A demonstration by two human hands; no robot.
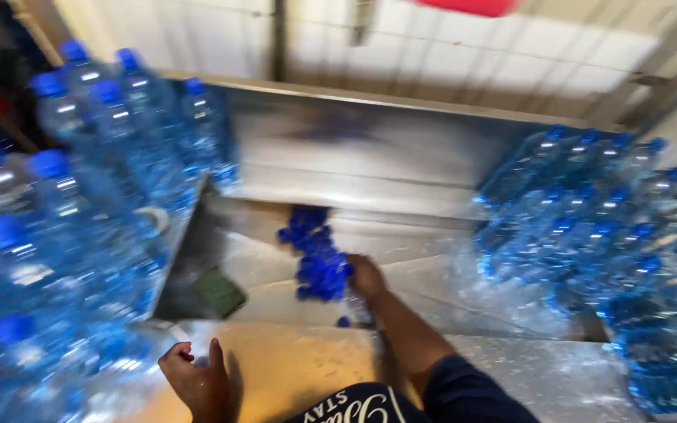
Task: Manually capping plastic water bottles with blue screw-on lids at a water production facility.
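Water bottling plant, stacked bottles [95,172], steel trough [370,157]

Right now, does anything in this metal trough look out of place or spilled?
Yes. Loose blue caps lie heaped in the metal trough by the right hand, off any bottle. A dark green pad lies askew at its left end.

Bottle caps [316,258] heaped mid-bench [401,258]. Bottle packs [80,196] stacked at left edge, more packs [613,235] at right edge. Right hand [366,276] beside caps; left hand [197,380] at near edge.

2 hands [197,380], 1 green pad [219,292]; blurred bottles [80,157] and caps [319,258] uncountable.
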